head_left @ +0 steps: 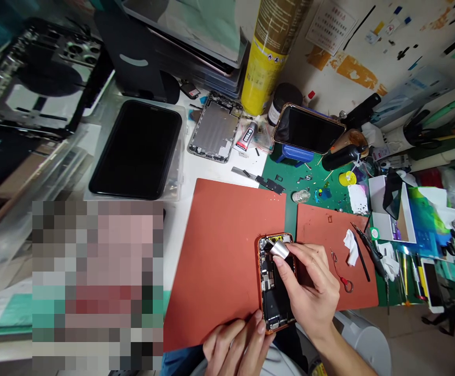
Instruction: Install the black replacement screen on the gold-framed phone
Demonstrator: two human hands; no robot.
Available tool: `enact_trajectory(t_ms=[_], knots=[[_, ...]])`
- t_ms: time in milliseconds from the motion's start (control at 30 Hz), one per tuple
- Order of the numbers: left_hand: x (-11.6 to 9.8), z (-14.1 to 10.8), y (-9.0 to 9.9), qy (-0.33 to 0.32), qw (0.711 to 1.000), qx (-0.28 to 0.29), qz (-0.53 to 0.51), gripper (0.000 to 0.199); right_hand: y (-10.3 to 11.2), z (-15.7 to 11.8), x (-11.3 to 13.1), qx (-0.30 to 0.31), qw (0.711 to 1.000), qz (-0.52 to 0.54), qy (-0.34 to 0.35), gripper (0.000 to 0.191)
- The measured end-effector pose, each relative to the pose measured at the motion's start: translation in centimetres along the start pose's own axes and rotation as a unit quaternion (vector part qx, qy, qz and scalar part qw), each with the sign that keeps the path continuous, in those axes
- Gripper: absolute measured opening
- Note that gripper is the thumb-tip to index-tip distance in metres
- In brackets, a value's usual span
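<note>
An opened phone (267,292) with an orange frame lies over the front edge of a red-brown mat (227,224), its battery and inner parts showing. My left hand (239,344) is closed at the phone's lower left corner, fingertips pressed on the frame. Between thumb and fingers, my right hand (313,287) pinches a small silver cylinder (279,249) with a thin tip. That tip points at the phone's top end, near the yellow-marked parts. My right hand covers part of the phone's right side.
A second red-brown mat (313,230) bears red-handled scissors (345,282) and a black pen-like tool (362,258). Behind are a small glass bottle (300,196), a propped phone (309,130), a glue tube (247,137) and a yellow can (261,73). A black tablet-like screen (135,151) lies left.
</note>
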State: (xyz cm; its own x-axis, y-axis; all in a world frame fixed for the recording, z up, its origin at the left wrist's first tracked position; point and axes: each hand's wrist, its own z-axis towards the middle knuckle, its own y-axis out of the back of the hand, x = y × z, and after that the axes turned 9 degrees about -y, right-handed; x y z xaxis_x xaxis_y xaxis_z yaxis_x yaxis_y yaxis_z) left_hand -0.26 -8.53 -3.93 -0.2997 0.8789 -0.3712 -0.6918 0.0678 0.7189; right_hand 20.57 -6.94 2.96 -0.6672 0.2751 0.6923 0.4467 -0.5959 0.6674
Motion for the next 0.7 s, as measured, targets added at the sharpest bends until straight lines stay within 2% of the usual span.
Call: enact_trajectory(t_ms=[100, 333, 700], knots=[[0.4, -0.7, 0.0, -0.046, 0.999, 0.023, 0.003, 0.033, 0.0, 0.0, 0.0, -0.002, 1.000, -0.001, 0.006, 0.035], [1.1, -1.3, 0.4, -0.088, 0.995, 0.045, 0.012, 0.043, 0.0, 0.0, 0.0, -0.007, 1.000, -0.006, 0.007, 0.034], [0.6, -1.7, -0.1, -0.056, 0.998, 0.028, 0.007, 0.037, 0.2, 0.0, 0.3, -0.026, 0.999, -0.025, 0.008, 0.033]])
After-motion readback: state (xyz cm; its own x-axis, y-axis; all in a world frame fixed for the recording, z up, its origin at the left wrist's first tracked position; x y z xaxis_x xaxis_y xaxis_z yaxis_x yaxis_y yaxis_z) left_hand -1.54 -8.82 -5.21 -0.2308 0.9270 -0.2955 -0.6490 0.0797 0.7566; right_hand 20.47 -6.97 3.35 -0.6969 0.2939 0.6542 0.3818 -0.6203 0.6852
